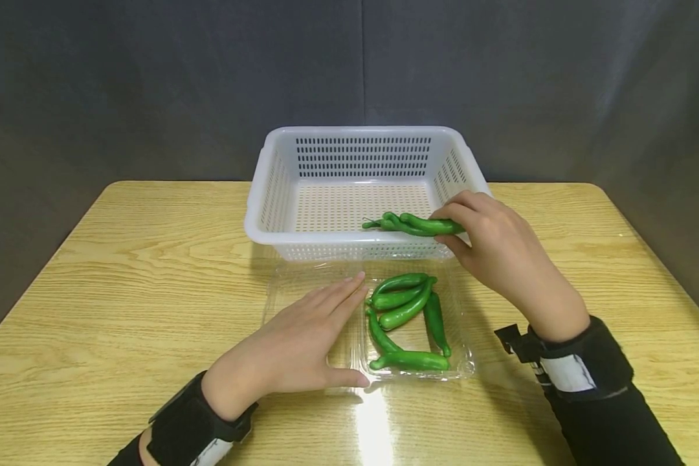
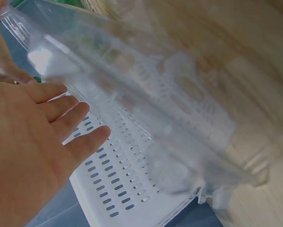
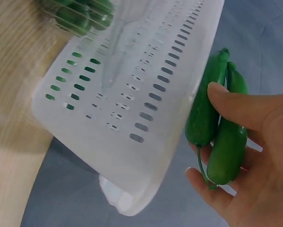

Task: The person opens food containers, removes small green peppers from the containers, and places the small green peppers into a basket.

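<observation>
My right hand (image 1: 495, 243) grips a small bunch of green chili peppers (image 1: 422, 224) at the front rim of a white slotted basket (image 1: 355, 238). In the right wrist view, the thumb lies across two plump peppers (image 3: 226, 151), with a thin stem hanging beside them. My left hand (image 1: 297, 340) has its fingers spread over the middle of a clear hinged plastic box (image 1: 463, 323), thumb near the front edge. More green peppers (image 1: 408, 310) lie in the right half of that box. Palm and straight fingers of the left hand (image 2: 42, 127) show in the left wrist view, holding nothing.
The basket stands behind the plastic box on a wood-grain table (image 1: 122, 291). A dark grey partition (image 1: 180, 84) rises behind the table and along both sides. Bright glare shows on the table in front of the box.
</observation>
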The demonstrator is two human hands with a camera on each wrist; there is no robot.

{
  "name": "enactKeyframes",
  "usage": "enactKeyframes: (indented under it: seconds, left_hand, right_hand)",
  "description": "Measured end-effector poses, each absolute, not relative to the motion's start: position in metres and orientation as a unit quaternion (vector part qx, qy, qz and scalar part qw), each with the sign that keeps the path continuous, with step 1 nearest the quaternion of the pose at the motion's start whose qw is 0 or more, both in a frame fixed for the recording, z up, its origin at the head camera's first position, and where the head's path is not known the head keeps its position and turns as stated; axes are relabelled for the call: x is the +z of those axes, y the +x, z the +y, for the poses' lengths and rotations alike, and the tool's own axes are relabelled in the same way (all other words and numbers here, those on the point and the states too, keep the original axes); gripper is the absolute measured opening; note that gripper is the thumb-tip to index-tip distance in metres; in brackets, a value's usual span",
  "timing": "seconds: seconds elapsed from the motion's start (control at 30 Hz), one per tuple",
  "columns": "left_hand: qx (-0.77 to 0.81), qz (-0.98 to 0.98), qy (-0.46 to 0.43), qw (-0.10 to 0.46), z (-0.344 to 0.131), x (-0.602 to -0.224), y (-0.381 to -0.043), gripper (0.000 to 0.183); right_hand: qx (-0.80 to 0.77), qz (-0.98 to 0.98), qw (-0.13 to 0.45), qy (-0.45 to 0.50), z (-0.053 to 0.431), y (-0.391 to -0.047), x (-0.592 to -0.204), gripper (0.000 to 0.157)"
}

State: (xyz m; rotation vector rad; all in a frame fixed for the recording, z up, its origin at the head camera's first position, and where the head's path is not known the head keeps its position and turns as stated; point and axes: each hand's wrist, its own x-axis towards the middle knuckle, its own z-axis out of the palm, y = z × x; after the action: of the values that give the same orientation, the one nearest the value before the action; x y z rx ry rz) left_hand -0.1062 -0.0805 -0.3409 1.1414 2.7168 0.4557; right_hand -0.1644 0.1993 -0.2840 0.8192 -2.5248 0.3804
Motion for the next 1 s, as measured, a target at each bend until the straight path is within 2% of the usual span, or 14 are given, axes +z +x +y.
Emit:
enactKeyframes:
  seconds: [0.4, 1.0]
  left_hand:
    - [0.153, 0.909, 0.379, 0.084, -0.08, -0.341, -0.107, 0.114]
    - [0.154, 0.908, 0.38, 0.083, -0.08, -0.342, -0.107, 0.114]
  right_hand:
    - [0.136, -0.933, 0.222, 0.249, 0.202, -0.17, -0.289, 0.026]
    - [0.154, -0.929, 0.235, 0.241, 0.204, -0.175, -0.295, 0.029]
